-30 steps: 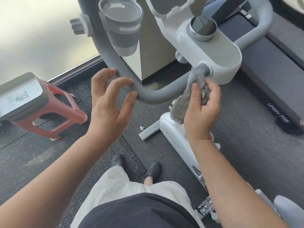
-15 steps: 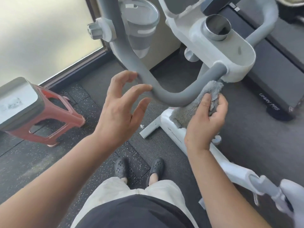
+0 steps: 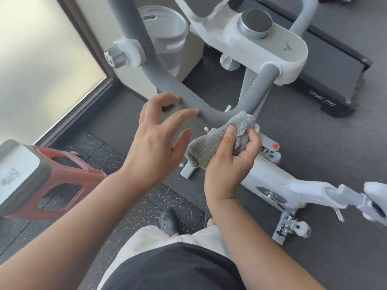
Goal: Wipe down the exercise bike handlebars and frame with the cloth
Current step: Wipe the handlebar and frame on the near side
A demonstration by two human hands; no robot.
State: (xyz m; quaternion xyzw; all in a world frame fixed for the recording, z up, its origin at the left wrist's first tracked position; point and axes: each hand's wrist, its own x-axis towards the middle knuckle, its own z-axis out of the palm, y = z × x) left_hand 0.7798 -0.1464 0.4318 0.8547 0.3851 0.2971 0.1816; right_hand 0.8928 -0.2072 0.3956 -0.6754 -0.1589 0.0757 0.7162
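one fluffy grey microfibre cloth (image 3: 211, 146), one curved grey foam-padded handlebar (image 3: 188, 101), one white exercise bike frame (image 3: 270, 176), two hands, one red plastic stool with a grey top (image 3: 52, 176), one translucent grey cup (image 3: 165, 36) in a holder at twelve o'clock, and one dark treadmill deck (image 3: 326, 65) at two o'clock.

the right hand (image 3: 230, 164) is curled tight around the cloth, thumb pressed along its top and fingers (image 3: 251, 141) folded under, so the cloth is bunched in the fist. the cloth's upper end touches the underside of the handlebar's bend, just below where the bar rises to the white console housing (image 3: 272, 42); its loose end hangs out toward nine o'clock from the fist, over the bike frame.

the left hand (image 3: 155, 143) is spread wide and holds nothing. its index fingertip (image 3: 176, 99) touches or sits right at the near side of the bar, at eleven o'clock from the cloth; the other fingers are apart and slightly bent, just beside the bar.

the stool stands at eight o'clock, well apart from the bike. one silver round knob (image 3: 255, 23) sits on top of the console housing.
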